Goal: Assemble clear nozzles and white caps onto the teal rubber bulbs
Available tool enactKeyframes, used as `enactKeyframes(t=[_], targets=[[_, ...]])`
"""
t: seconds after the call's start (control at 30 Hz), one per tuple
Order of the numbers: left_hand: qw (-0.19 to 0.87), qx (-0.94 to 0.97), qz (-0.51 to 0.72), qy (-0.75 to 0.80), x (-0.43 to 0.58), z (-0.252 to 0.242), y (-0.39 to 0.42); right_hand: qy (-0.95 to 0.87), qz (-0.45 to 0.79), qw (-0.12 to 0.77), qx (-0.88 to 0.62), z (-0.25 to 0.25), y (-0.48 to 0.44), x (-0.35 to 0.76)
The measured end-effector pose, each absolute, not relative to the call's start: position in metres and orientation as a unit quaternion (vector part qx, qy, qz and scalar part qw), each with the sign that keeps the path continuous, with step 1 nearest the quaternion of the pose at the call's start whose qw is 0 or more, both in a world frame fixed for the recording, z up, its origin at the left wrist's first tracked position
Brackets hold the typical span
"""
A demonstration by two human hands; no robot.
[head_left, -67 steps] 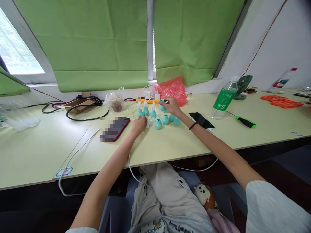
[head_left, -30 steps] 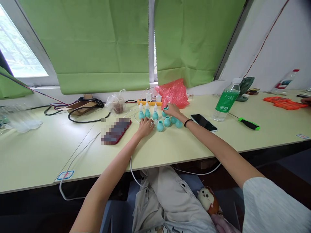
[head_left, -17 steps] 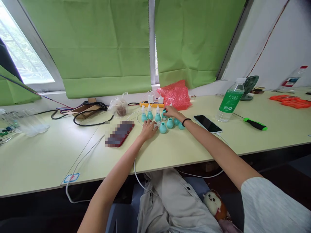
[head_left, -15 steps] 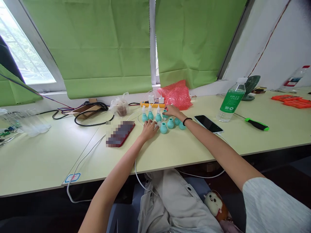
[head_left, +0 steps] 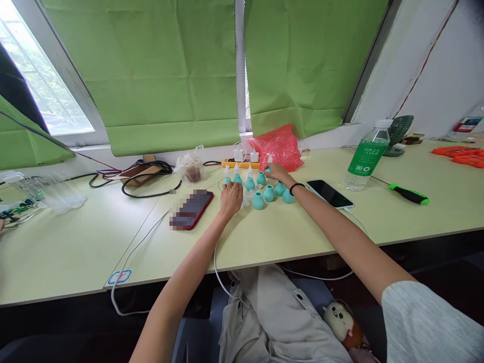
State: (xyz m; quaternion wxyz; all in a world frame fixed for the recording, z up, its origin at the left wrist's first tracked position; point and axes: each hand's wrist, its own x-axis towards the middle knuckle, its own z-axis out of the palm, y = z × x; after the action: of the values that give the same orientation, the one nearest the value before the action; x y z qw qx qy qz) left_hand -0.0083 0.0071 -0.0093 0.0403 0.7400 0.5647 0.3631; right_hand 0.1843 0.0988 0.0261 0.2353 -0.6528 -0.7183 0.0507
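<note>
Several small teal rubber bulbs stand on the pale table [head_left: 287,227]. The back row carries white nozzles, such as one nozzled bulb [head_left: 250,182]; the front row is bare, such as one plain bulb [head_left: 258,201]. My left hand [head_left: 231,195] lies palm down just left of the group. Its fingers are curled beside the back-row bulbs and a few clear loose nozzles [head_left: 246,198], and what they hold is hidden. My right hand [head_left: 279,173] is behind the group, fingers pinched on a teal bulb [head_left: 268,170] at the right end of the back row.
A red-cased phone [head_left: 192,209] lies left of my left hand and a black phone [head_left: 329,193] right of my right wrist. Behind the bulbs are a yellow power strip [head_left: 242,162] and red bubble wrap [head_left: 280,146]. A water bottle [head_left: 367,160] and a green-handled screwdriver [head_left: 410,193] lie to the right.
My right hand brought its bulb down to the right end of the back row. My left hand slid from the loose nozzles up toward the back-row bulbs. The view shifted slightly.
</note>
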Motion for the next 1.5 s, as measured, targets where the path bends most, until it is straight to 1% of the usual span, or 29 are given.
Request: enactKeyframes(t=[0.1,0.2,0.23,0.27,0.3,0.33,0.37,0.5,0.6,0.7,0.9,1.1,1.33,1.5], targets=[[0.079,0.705,0.426,0.561,-0.01,-0.004,0.008,-0.691,0.002,0.316,-0.65,0.04,0.087,0.177],[0.144,0.659,0.493,0.55,-0.015,0.001,0.011,-0.669,-0.058,0.423,-0.608,0.045,0.064,0.16],[0.172,0.642,0.515,0.542,-0.017,0.003,0.012,-0.657,-0.085,0.503,-0.555,0.043,0.053,0.152],[0.202,0.626,0.534,0.531,-0.019,0.005,0.012,-0.659,-0.098,0.556,-0.496,0.038,0.041,0.143],[0.236,0.611,0.551,0.517,-0.022,0.007,0.013,-0.68,-0.096,0.574,-0.445,0.03,0.029,0.134],[0.272,0.597,0.564,0.5,-0.024,0.01,0.012,-0.715,-0.083,0.564,-0.405,0.021,0.017,0.124],[0.312,0.587,0.572,0.481,-0.026,0.012,0.011,-0.758,-0.063,0.53,-0.374,0.01,0.005,0.114],[0.477,0.565,0.543,0.397,-0.031,0.022,0.005,-0.822,-0.042,0.454,-0.342,-0.025,-0.027,0.084],[0.571,0.544,0.503,0.354,-0.029,0.024,0.003,-0.827,-0.041,0.431,-0.358,-0.033,-0.033,0.079],[0.629,0.519,0.48,0.324,-0.025,0.022,0.004,-0.82,-0.048,0.427,-0.379,-0.031,-0.031,0.081],[0.691,0.466,0.461,0.305,-0.024,0.018,0.007,-0.822,-0.08,0.414,-0.383,-0.03,-0.027,0.085],[0.727,0.429,0.435,0.313,-0.03,0.021,0.009,-0.842,-0.131,0.389,-0.35,-0.033,-0.026,0.085],[0.744,0.421,0.406,0.322,-0.035,0.018,0.013,-0.861,-0.19,0.355,-0.31,-0.034,-0.028,0.086],[0.737,0.424,0.413,0.325,-0.042,0.019,0.013,-0.882,-0.211,0.327,-0.267,-0.028,-0.031,0.089]])
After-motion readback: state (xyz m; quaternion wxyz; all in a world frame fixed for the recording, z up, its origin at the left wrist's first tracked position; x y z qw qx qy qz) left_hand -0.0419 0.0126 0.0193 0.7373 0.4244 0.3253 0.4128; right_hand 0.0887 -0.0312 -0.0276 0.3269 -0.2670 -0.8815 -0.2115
